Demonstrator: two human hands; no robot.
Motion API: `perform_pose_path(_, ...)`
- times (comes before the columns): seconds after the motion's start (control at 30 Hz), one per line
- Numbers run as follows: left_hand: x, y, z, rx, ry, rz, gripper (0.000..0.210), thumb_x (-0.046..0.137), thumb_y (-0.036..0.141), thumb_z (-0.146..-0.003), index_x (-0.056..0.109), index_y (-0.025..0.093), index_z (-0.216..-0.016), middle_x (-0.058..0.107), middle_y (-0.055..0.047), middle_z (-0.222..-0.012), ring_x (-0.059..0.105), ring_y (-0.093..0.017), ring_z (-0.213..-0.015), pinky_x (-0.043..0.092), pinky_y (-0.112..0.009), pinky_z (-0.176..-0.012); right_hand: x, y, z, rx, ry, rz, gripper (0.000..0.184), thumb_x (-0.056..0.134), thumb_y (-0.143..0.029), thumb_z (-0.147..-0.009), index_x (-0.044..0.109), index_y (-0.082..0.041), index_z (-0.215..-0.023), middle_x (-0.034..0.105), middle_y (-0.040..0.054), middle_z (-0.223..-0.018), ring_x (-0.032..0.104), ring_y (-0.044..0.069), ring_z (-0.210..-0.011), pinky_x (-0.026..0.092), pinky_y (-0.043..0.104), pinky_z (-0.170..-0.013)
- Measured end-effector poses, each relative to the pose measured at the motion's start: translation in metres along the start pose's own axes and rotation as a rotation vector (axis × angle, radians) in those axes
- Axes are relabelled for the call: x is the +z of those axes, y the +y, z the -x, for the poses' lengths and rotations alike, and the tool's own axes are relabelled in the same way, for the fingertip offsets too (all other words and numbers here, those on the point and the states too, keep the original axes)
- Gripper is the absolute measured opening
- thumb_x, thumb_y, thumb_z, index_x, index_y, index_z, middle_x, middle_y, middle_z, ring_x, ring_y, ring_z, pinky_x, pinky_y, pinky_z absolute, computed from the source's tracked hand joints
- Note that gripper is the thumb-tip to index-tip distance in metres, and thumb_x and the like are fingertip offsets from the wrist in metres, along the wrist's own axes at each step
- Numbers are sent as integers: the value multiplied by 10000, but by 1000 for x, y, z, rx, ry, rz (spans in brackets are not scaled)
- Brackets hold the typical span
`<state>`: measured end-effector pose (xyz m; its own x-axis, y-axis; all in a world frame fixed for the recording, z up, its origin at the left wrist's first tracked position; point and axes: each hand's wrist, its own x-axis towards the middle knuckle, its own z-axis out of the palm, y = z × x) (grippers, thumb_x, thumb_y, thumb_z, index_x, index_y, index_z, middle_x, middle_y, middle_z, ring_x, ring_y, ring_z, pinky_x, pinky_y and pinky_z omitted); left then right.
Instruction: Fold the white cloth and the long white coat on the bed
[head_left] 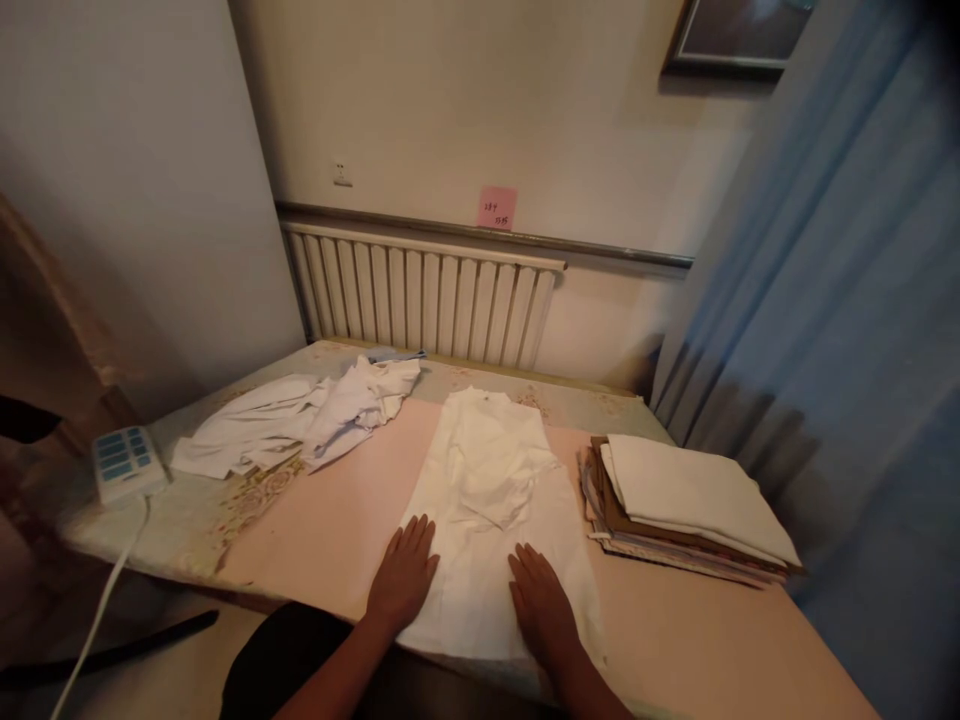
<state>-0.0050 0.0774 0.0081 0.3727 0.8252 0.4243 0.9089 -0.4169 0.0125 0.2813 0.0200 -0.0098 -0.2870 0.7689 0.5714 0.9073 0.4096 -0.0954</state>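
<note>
A white garment (491, 470), seemingly a shirt, lies spread on the pink sheet in front of me, its narrower end toward the wall. Wrinkles run across its middle. On its left edge, low down, my left hand (405, 575) rests flat with the fingers stretched out. My right hand (541, 605) lies flat on the lower right part of the same garment, fingers extended. Neither hand grips anything. The garment's near edge reaches the front edge of the table.
To the right sits a stack of folded cloths (697, 500), a white one on top. Crumpled white garments (300, 420) lie at the left. A white power strip (127, 462) with a cord is at the left corner. Behind stands a radiator (427, 295); a blue curtain (825, 300) hangs at right.
</note>
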Motion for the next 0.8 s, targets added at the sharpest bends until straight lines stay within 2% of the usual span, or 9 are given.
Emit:
perform_pose_path(0.27,-2,2,-1,-16,-10,-4,491,343,340,-942,454,150,-1381,474,-114,-1428,399,-256,-1342,335,-450,-1087,0,-1,0,-16,21,44,377,449,-164,-882,598,-165,-1228,592,103,-1299,503,252,-1256,438,445,-1037)
perform_pose_path(0.47,1,0,1,-2,46,4,486,353,348,-940,458,171,-1379,483,-104,-1424,406,-243,-1338,328,-428,-1092,5,0,1,-6,27,30,381,453,-150,-875,603,-175,-1224,592,92,-1300,494,243,-1264,422,435,-1055)
perform_pose_path(0.8,7,-2,2,6,51,-33,488,341,367,-950,442,181,-1390,475,-90,-1432,398,-233,-1343,323,-427,-1092,9,2,4,4,16,37,371,460,-167,-880,607,-177,-1220,591,75,-1304,496,240,-1261,412,425,-1060)
